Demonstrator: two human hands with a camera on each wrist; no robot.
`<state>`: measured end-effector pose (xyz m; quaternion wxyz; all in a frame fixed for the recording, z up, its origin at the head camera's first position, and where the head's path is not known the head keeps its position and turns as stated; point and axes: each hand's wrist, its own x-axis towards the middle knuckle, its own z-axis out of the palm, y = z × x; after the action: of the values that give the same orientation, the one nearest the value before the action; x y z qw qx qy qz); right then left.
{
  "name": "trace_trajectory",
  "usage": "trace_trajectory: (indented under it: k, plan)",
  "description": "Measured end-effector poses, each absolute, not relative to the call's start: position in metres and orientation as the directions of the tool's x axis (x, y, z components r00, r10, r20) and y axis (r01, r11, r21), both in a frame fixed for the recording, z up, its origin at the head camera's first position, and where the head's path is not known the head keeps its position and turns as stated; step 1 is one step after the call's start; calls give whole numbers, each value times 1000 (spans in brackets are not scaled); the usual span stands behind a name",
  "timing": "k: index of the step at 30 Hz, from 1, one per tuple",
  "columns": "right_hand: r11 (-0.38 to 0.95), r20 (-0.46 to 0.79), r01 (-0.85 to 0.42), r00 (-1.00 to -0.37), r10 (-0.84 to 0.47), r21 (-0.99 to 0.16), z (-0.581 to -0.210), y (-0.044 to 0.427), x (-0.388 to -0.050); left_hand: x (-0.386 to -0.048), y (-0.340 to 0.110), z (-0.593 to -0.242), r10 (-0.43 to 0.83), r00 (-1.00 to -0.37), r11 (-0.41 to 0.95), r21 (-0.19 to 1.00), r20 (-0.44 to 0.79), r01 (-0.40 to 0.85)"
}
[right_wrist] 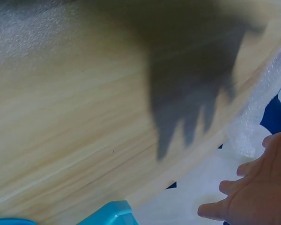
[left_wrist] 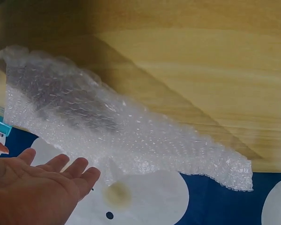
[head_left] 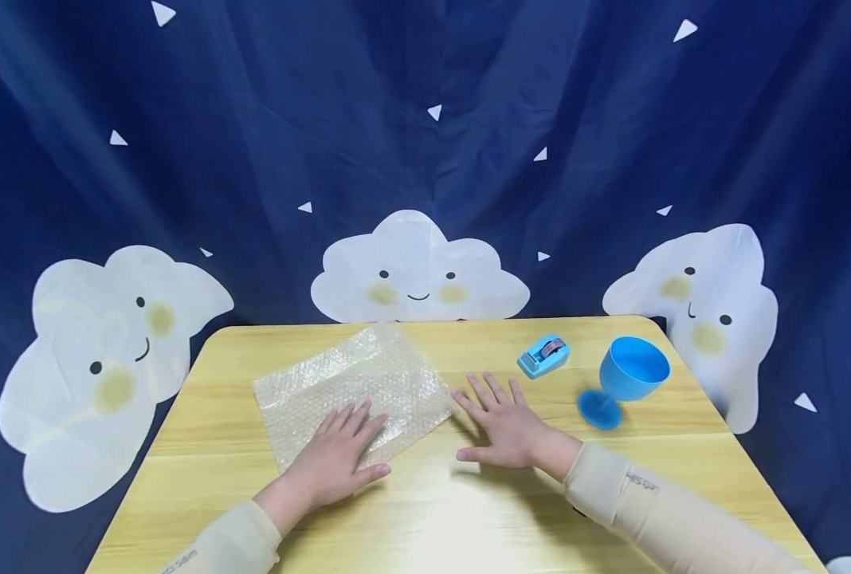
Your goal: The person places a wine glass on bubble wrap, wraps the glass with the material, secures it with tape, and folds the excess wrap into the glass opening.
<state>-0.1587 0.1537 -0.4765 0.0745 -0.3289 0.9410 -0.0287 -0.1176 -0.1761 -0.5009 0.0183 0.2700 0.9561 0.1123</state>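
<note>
A sheet of bubble wrap (head_left: 368,375) lies on the left half of the wooden table. Over its lower part is my left hand (head_left: 339,458), fingers spread and straight. In the left wrist view this hand (left_wrist: 37,192) shows its palm beside the bubble wrap (left_wrist: 131,140); contact cannot be made out. My right hand (head_left: 507,430) hovers by the sheet's right corner with fingers spread, holding nothing, and its shadow falls on the table in the right wrist view. Beyond it sit a blue tape dispenser (head_left: 544,355) and, farther right, a blue goblet (head_left: 629,371) standing on its foot.
The wooden table (head_left: 425,518) has rounded far corners. Behind it hangs a dark blue curtain (head_left: 368,119) printed with white clouds and small triangles. The goblet stands near the table's right edge.
</note>
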Motion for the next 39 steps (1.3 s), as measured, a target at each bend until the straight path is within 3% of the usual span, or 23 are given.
trace_trajectory:
  k: [19, 39]
  plan:
    - [732, -162, -675, -715, -680, -95, -494, 136, -156, -112, -175, -512, 525, -850, 833, 230, -37, 504]
    - [747, -233, -648, -711, -663, -147, -502, 126, -155, -112, -170, -512, 549, -835, 817, 233, -38, 527]
